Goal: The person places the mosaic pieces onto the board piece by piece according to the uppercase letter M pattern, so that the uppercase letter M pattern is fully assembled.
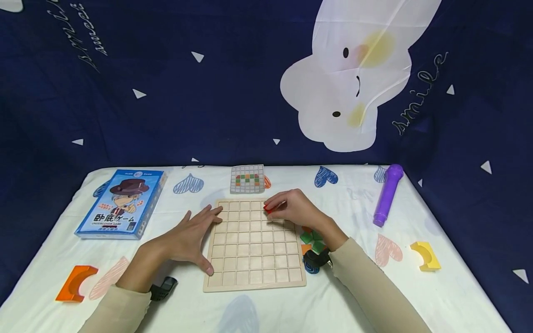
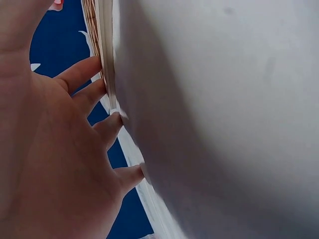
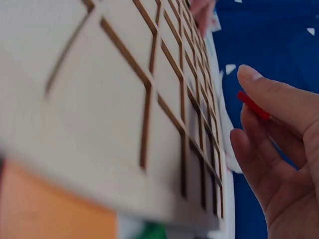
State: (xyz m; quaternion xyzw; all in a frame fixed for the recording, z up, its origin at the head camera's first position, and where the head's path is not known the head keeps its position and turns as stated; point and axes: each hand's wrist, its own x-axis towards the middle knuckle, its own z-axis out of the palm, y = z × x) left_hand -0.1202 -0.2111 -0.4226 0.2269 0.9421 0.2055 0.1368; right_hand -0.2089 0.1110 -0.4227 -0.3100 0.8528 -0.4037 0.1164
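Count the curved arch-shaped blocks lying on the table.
2: an orange arch block near the table's front left corner, and a yellow arch block at the right. Others may hide behind the arms.

Two bare hands, left hand (image 1: 189, 238), right hand (image 1: 293, 209). Long beige fabric sleeves (image 1: 374, 286) on both forearms. Black wrist-mounted camera bands (image 1: 315, 260) at each cuff.

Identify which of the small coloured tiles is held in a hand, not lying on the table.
The red tile, pinched by the right hand over the wooden grid board; the green and orange tiles lie beside the board's right edge.
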